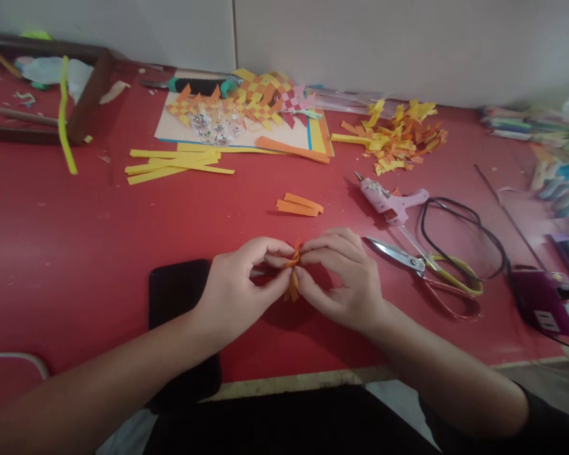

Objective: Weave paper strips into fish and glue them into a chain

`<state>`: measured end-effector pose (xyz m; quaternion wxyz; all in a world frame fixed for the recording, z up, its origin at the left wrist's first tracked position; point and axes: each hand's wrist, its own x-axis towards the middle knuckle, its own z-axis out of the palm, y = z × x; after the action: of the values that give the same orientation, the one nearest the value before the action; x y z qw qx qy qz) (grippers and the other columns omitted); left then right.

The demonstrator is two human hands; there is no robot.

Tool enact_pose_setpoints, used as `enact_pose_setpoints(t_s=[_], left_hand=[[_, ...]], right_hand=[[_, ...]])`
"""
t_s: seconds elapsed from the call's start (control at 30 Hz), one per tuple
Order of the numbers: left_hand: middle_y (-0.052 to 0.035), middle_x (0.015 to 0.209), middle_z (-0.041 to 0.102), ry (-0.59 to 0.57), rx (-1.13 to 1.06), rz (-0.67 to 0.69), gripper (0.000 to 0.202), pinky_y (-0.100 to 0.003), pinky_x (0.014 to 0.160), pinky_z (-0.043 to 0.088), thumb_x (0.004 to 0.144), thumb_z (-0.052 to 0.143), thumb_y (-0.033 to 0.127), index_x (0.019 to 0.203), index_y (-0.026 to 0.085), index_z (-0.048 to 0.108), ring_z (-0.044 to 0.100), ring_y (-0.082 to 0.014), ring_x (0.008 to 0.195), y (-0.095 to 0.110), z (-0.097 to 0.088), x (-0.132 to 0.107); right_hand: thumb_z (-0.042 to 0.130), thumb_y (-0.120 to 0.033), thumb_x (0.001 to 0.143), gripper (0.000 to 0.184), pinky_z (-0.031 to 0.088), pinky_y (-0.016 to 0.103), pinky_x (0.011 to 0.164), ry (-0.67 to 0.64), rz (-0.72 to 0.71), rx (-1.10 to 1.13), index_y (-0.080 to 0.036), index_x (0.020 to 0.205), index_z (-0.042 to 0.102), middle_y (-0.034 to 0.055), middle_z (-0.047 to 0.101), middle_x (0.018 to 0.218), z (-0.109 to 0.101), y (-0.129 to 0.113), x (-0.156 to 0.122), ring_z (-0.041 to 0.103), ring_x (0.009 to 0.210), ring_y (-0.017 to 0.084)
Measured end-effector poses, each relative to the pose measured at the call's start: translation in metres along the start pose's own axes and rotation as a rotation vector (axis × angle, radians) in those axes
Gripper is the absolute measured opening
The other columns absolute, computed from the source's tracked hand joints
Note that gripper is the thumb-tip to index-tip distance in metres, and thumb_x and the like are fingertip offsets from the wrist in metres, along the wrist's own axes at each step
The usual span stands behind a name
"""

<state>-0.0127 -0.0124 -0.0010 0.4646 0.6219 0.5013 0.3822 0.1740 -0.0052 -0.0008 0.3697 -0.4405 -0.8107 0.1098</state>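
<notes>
Both my hands meet over the red table [76, 240] near its front edge. My left hand [239, 284] and my right hand [344, 275] each pinch a small folded piece of orange paper strips [293, 275] held between them, fingers closed on it. Two loose orange strips [299, 205] lie just beyond the hands. A black phone [175, 297] lies under my left wrist.
Scissors [427, 268] and a pink glue gun [391, 202] with a black cord lie to the right. Yellow strips [175, 163], woven orange-yellow paper pieces [246, 101] and a heap of paper scraps [398, 136] are farther back. A purple device [545, 306] sits at far right, a wooden frame [88, 101] at far left.
</notes>
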Motion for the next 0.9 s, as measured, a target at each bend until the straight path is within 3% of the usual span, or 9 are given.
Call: enact_pose_setpoints(t_s=[0.33, 0.63, 0.9], left_hand=[[0.0041, 0.089, 0.076, -0.004, 0.084, 0.092, 0.020, -0.011, 0.072, 0.059, 0.081, 0.070, 0.012, 0.097, 0.023, 0.065, 0.075, -0.0087, 0.080, -0.0005, 0.0016, -0.0016], [0.0027, 0.091, 0.076, -0.014, 0.054, 0.058, 0.020, -0.013, 0.071, 0.060, 0.080, 0.069, 0.014, 0.097, 0.023, 0.064, 0.074, -0.0097, 0.081, -0.0011, 0.0019, -0.0014], [0.0021, 0.092, 0.076, -0.044, 0.074, 0.033, 0.020, -0.015, 0.072, 0.060, 0.082, 0.067, 0.012, 0.098, 0.023, 0.063, 0.074, -0.0108, 0.084, 0.0000, 0.0010, -0.0019]], right_hand=[[0.066, -0.010, 0.076, 0.008, 0.052, 0.042, 0.075, -0.014, -0.033, 0.030, -0.018, 0.079, 0.065, 0.0078, 0.071, 0.083, -0.0010, 0.0000, 0.0003, 0.062, 0.077, 0.021], [0.068, -0.019, 0.081, 0.004, 0.053, 0.039, 0.075, -0.060, -0.005, 0.067, -0.018, 0.084, 0.065, 0.0082, 0.069, 0.084, -0.0041, -0.0016, 0.0025, 0.063, 0.077, 0.020], [0.064, -0.010, 0.079, 0.014, 0.054, 0.038, 0.071, 0.001, -0.081, -0.047, -0.023, 0.085, 0.064, 0.0043, 0.070, 0.085, -0.0009, 0.0000, 0.0012, 0.064, 0.074, 0.019]])
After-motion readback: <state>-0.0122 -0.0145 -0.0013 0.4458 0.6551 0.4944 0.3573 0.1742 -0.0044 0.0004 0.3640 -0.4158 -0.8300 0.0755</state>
